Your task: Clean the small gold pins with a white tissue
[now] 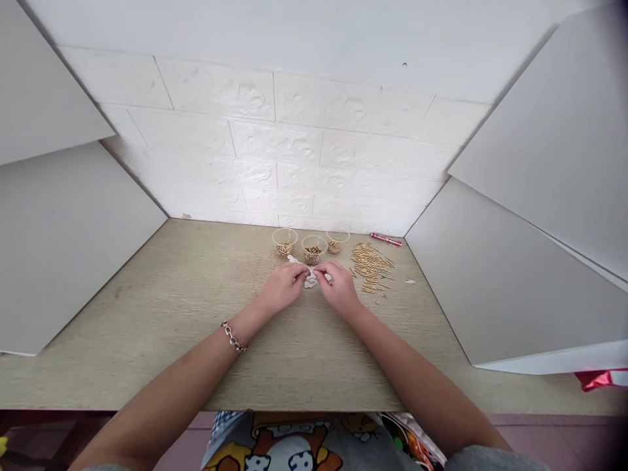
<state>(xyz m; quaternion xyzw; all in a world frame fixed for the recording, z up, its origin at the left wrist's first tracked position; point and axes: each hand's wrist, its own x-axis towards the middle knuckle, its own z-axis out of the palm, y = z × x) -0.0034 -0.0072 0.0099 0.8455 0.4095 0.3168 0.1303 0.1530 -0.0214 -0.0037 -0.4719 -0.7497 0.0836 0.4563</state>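
Crumpled white paper (311,282): bunched on the tabletop between both hands, just in front of the middle cup

Left hand (282,288): closed, fingertips pinching the paper from the left (a silver link bracelet (232,336) circles the wrist)

Right hand (339,288): closed, pinching the same paper from the right, fingertips nearly meeting the left hand's

Clear plastic cups (314,248): three in a row just behind the hands, each holding short gold rods

Loose gold rods (370,267): spread in a heap right of the right hand

Pink-red tube (386,239): lying at the back, against the wall

Pale wood-grain tabletop (147,327): under everything, backed by a white brick-pattern wall (275,144)
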